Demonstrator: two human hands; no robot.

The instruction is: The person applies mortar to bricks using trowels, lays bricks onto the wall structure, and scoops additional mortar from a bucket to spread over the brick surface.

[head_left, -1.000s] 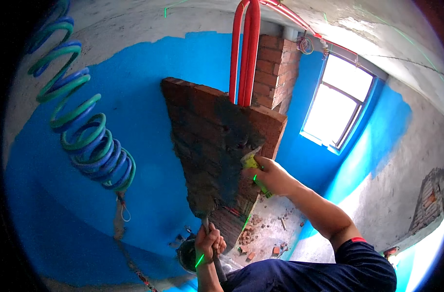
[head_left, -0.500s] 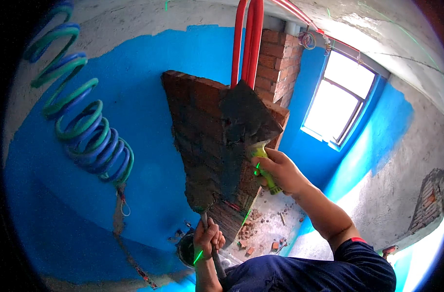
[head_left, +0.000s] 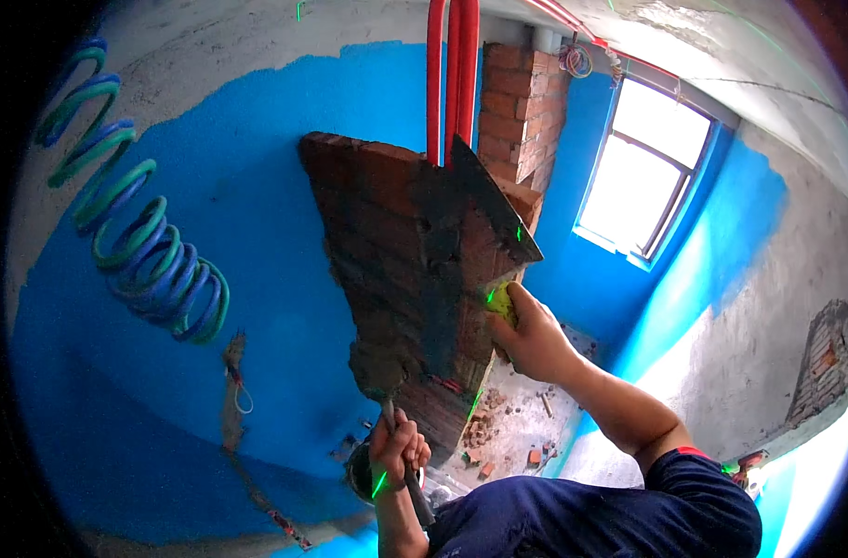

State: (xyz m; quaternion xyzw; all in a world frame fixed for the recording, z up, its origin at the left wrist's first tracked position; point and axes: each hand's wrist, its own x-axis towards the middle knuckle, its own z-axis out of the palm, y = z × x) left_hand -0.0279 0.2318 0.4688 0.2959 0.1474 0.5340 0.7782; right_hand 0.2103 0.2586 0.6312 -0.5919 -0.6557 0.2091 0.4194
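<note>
My right hand [head_left: 536,339] is closed around the yellow-green handle [head_left: 503,302] of a trowel. Its dark, pointed blade [head_left: 500,209] is tilted, close to the upper right edge of a brick wall [head_left: 373,186]; whether it touches is unclear. Dark wet mortar [head_left: 440,279] streaks down the brickwork left of the blade. Low in the middle, my left hand [head_left: 401,451] grips the grey handle [head_left: 418,502] of a tool. A mortar-covered mass [head_left: 376,365] lies at the handle's upper end, so the tool's head cannot be made out.
Red pipes [head_left: 464,74] run down to the wall's top, near a brick column [head_left: 512,112]. Blue-green coiled hose [head_left: 154,251] hangs at left. A bucket [head_left: 359,470] stands behind my left hand. Brick rubble [head_left: 480,432] lies on the floor, and a window [head_left: 652,167] is at right.
The trowel blade has turned from its broad mortar-covered face to a narrower slant, and my right hand has rotated with it. My left hand has stayed nearly still. The view has shifted slightly.
</note>
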